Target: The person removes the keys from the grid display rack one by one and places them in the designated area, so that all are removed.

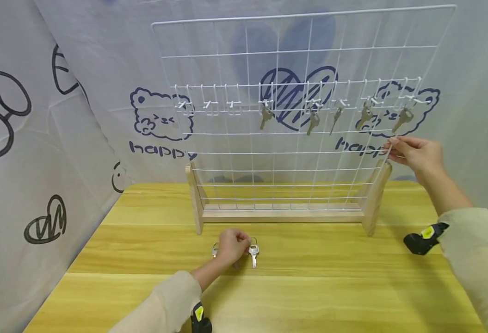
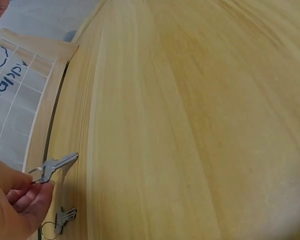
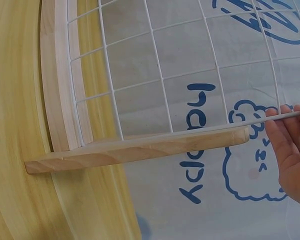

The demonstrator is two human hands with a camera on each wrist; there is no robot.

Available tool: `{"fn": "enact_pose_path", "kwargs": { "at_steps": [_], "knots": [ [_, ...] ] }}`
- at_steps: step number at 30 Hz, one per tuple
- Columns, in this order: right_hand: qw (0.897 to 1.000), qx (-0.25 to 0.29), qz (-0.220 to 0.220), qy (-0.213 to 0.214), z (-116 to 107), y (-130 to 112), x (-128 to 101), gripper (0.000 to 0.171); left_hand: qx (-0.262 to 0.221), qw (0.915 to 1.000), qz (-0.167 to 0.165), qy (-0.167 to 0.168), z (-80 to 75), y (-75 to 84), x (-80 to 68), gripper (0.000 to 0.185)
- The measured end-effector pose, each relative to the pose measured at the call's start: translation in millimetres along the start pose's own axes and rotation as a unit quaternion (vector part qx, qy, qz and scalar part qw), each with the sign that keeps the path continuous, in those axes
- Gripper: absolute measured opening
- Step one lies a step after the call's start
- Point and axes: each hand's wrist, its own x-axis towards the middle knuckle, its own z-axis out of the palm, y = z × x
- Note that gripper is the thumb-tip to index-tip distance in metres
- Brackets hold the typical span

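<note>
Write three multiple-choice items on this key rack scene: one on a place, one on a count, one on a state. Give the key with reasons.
1. Where is the right hand?
A. flat on the table
B. on the right edge of the wire grid rack
C. on the rack's top rail

2. How many keys hang on the rack's hooks?
A. two
B. five
C. nine

3. What is the left hand doing?
A. pinching a key by its ring, above the wooden table
B. resting open, holding nothing
C. gripping the rack's wooden foot

Answers: 1 B, the fingers pinch the white edge wire just above the wooden foot. 2 B, five keys hang in a row, from the first to the last. 3 A, the left wrist view shows fingertips closed on the ring.
</note>
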Motion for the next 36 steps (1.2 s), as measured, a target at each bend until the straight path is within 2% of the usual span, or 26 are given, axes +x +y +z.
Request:
{"fn": "enact_pose_path", "kwargs": {
  "at_steps": [5, 13, 22, 31, 36],
  "knots": [
    [1.000, -0.004, 0.002, 0.003, 0.8, 0.0, -0.7, 0.009, 0.031, 0.9993, 0.016, -0.012, 0.9, 1.5, 0.4, 0.008],
    [1.000, 0.003, 0.001, 0.006, -0.1, 0.1, -1.8, 0.005, 0.056, 0.9984, 0.006, -0.010, 4.7, 3.0, 1.0, 0.009],
    [0.999, -0.035, 0.008, 0.013, 0.6, -1.0, -2.6, 0.004, 0.082, 0.9966, 0.014, -0.004, 4.4, 1.2, 0.9, 0.008],
    [1.000, 0.002, 0.004, 0.004, 1.3, -1.0, -0.9, 0.010, 0.073, 0.9972, -0.011, -0.011, 1.5, 1.6, 0.5, 0.007],
    [1.000, 0.010, -0.002, 0.002, 0.3, 0.2, -1.3, 0.011, 0.079, 0.9968, -0.011, -0.010, 0.8, 1.7, 0.4, 0.007]
  ]
}}
